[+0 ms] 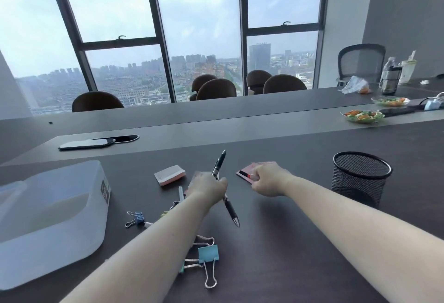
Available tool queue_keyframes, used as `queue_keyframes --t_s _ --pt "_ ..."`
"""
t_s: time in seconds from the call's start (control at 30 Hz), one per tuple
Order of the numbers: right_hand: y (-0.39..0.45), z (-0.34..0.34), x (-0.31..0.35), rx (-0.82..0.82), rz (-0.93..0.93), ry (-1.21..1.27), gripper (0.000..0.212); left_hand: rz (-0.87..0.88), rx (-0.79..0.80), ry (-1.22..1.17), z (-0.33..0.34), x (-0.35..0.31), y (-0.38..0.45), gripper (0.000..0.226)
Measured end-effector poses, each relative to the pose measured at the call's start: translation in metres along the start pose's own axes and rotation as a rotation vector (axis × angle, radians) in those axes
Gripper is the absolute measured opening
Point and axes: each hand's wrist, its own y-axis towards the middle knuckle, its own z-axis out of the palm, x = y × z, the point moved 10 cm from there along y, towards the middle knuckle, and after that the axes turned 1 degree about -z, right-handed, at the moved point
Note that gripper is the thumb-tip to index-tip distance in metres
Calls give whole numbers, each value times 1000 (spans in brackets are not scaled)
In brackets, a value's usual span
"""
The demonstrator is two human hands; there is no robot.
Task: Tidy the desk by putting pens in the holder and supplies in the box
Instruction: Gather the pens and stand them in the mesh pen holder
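Observation:
My left hand (208,186) grips a black pen (219,165) held tilted above the dark desk, tip toward me. My right hand (266,179) closes on a red-and-black pen (245,174) lying on a pink notepad (258,166). The black mesh pen holder (360,177) stands to the right of that hand. A translucent plastic box (51,209) sits at the left. A sticky-note pad (170,174), a white pen (181,194), a small blue binder clip (136,218) and a larger blue binder clip (208,254) lie on the desk around my left arm.
A phone (87,144) lies near a cable port behind the box. Two salad plates (364,116), bottles (390,79) and a power strip sit at the far right. Chairs line the table's far side by the windows.

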Motion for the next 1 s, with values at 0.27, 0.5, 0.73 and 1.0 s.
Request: queue_keyframes --t_s 0.27,0.5,0.73,1.0 --pt "2 1 8 -33 78 115 28 21 -122 -324 -53 10 9 54" --pt "-3 1 29 -12 111 -49 22 62 -155 -360 -82 45 8 24" --pt "-5 4 78 50 28 59 27 7 -345 -565 -130 85 -2 41" --pt "17 38 142 109 -20 120 40 50 -287 -634 -130 109 4 41"
